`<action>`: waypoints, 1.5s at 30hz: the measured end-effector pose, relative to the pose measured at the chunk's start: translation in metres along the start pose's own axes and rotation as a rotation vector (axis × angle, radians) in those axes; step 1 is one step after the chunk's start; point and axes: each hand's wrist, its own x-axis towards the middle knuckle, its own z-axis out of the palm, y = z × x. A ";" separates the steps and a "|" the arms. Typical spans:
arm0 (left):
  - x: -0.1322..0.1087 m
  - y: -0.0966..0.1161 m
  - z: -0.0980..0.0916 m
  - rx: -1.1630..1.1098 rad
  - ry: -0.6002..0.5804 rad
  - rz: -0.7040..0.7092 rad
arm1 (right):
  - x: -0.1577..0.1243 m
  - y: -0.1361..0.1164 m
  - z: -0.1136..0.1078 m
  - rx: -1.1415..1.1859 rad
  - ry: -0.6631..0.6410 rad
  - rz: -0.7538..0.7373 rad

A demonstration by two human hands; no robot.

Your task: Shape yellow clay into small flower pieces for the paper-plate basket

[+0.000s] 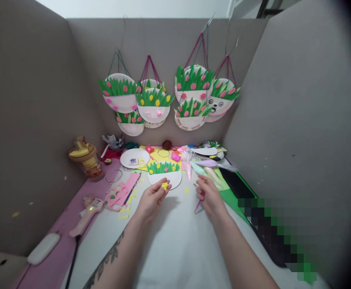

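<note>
My left hand (153, 198) pinches a small yellow piece (165, 186) that looks like a paper flower. My right hand (209, 196) is closed around a slim pink tool (198, 206) with a metallic tip; its exact kind is unclear. Just beyond the left fingers, a halved white paper plate (165, 180) lies on the table, with green paper grass (160, 167) and small yellow and pink flowers along its upper part. Between my hands, a little yellow paper piece (186, 190) rests on the white tabletop (175, 241).
Paper-plate baskets (154, 114) hang on the back panel. Left are a pink glue gun (91, 206), pink cut-out sheets (125, 188), a white plate (126, 154) and a brown cup (88, 164). Piping bags (188, 170) and a black tray-like object (235, 182) lie right.
</note>
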 end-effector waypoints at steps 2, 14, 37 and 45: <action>0.000 -0.002 -0.001 0.004 -0.019 0.017 | -0.010 0.011 0.012 -0.033 -0.101 0.076; -0.002 -0.010 0.003 0.071 -0.061 -0.066 | -0.043 0.021 0.029 -0.510 -0.286 -0.437; 0.000 -0.016 0.002 0.363 -0.068 0.041 | -0.043 0.020 0.029 -0.614 -0.352 -0.533; -0.001 -0.009 0.006 0.410 0.015 0.084 | -0.042 0.014 0.025 -0.588 -0.164 -0.538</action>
